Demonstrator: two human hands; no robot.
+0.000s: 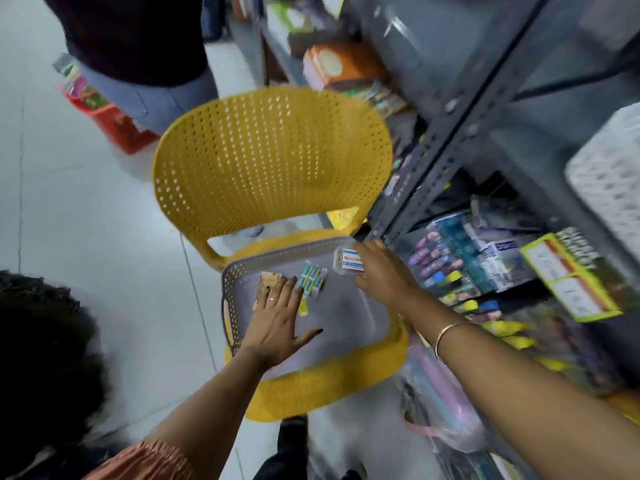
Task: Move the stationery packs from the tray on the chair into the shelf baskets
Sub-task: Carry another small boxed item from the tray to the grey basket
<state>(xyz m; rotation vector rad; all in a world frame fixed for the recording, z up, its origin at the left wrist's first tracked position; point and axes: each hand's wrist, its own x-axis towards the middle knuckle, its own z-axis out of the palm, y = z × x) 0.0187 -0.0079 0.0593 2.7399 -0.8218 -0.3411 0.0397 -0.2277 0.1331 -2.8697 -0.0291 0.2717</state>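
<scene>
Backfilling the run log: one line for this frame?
left hand flat on tan pack | right hand gripping white box | blue-yellow pack loose | all in grey tray

floor [69,209] – pale tiles | grey metal shelving [450,140] – right | red crate [117,126]

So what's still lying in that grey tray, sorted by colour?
Tan pack, under the left hand: 1
Blue and yellow pack: 1
White box with red print, at the right hand: 1
Total: 3, all in the grey tray.
</scene>
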